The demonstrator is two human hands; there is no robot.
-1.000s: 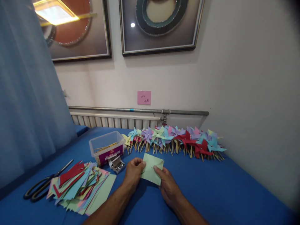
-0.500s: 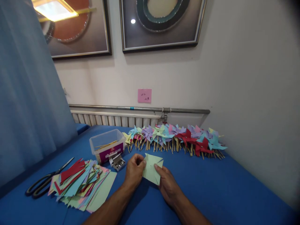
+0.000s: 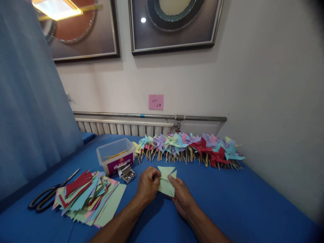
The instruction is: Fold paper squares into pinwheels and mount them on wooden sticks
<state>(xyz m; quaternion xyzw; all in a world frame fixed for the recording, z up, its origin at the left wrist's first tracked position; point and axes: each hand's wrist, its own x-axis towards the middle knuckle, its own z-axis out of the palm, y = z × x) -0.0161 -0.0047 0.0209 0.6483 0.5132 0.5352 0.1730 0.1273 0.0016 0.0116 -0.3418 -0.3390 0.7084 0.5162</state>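
A pale green paper square (image 3: 167,187) with slits cut in from its corners is held up over the blue table. My left hand (image 3: 149,184) is closed at the paper's left edge, thumb and forefinger pinched together there; whether anything small is also between them is hidden. On the other side, my right hand (image 3: 182,197) grips the right edge, its thumb lying on the front face and the fingers behind. Left of my hands stands a small open box of shiny metal tacks (image 3: 128,175).
A clear plastic tub (image 3: 111,148) with thin wooden sticks stands behind the tack box. Coloured paper pieces (image 3: 83,199) lie piled at left beside black-handled scissors (image 3: 48,195). Many finished paper pinwheels (image 3: 187,143) on sticks line the table's back by the wall.
My left hand has shifted slightly right and covers more of the paper's left edge. The paper has turned a little, and the slit at its top right is spread wider.
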